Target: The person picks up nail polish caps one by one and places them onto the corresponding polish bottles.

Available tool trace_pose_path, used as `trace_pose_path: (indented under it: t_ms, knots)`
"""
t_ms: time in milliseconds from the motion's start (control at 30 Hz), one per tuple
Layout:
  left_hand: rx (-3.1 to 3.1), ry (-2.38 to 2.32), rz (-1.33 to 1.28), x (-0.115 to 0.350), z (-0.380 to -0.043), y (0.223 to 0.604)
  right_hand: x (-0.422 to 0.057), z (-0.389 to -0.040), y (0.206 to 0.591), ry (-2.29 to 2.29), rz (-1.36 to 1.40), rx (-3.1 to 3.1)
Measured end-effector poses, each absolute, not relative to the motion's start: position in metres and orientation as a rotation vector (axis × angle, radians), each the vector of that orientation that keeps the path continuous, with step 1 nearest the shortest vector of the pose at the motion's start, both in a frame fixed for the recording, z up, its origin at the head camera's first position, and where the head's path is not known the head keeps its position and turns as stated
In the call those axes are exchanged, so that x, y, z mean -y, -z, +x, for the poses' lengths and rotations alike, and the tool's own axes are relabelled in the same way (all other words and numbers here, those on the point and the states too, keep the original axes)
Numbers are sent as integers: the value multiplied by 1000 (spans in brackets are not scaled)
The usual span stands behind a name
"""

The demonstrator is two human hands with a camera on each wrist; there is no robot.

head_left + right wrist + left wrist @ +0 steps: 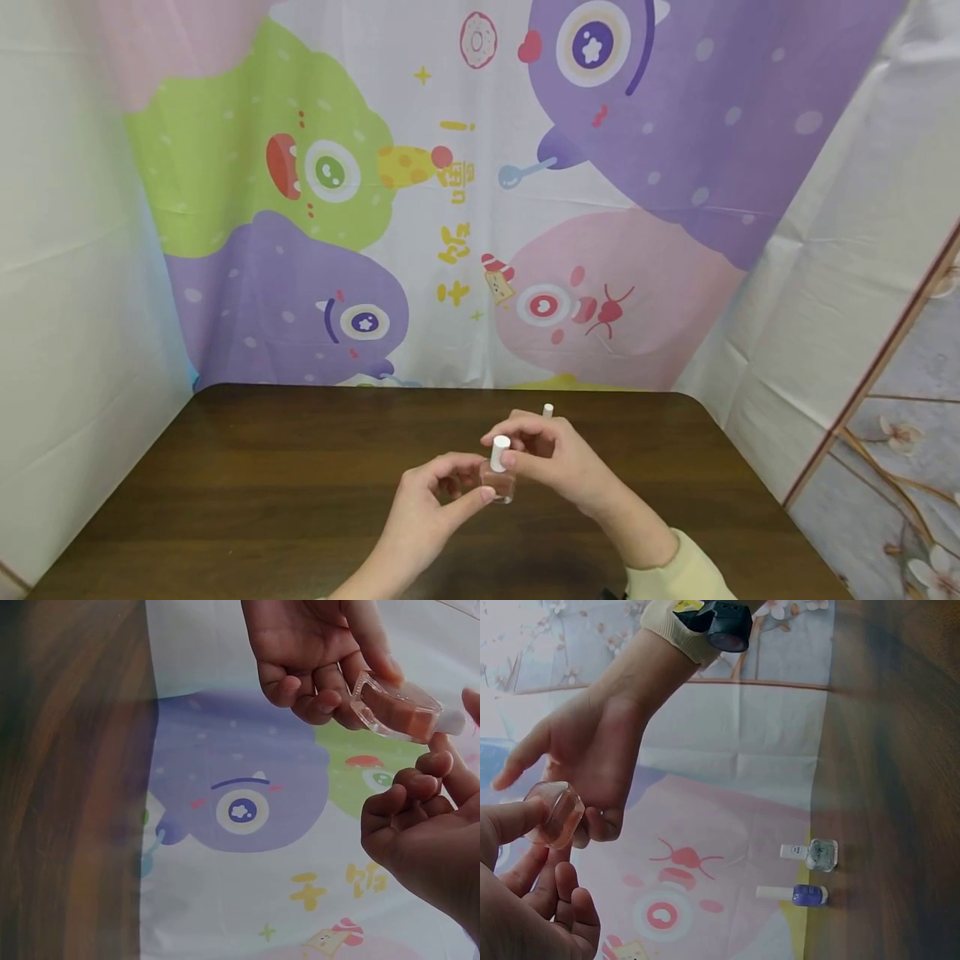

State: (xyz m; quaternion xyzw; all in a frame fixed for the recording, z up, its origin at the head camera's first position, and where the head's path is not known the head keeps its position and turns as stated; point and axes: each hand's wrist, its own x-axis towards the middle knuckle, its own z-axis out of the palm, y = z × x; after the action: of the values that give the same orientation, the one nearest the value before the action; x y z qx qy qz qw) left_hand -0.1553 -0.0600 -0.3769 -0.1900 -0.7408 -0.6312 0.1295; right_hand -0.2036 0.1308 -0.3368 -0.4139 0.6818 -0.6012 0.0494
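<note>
A small clear nail polish bottle point(498, 483) with pinkish-brown polish and a white cap point(500, 454) is held above the table. My left hand point(435, 504) pinches its glass body between thumb and fingers. Around the cap is my right hand point(566, 462), its thumb and forefinger spread to either side. The right wrist view has a small gap between that thumb and the cap point(451, 721); whether the forefinger touches it I cannot tell. From the left wrist, the bottle point(557, 815) shows its base, and its cap is hidden.
Two more nail polish bottles stand on the dark wooden table point(300, 475): a purple one point(810, 895) and a pale greenish one point(822, 855), both white-capped. In the head view, one white cap point(548, 410) shows behind the right hand. A cartoon-printed curtain point(480, 350) hangs behind the table.
</note>
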Motion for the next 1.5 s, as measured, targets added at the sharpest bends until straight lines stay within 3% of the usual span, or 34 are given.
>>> trace_pose_path:
  t_ms: [1500]
  knots:
    - [2089, 1791, -614, 60, -154, 377, -133, -205, 339, 1834, -1404, -2096]
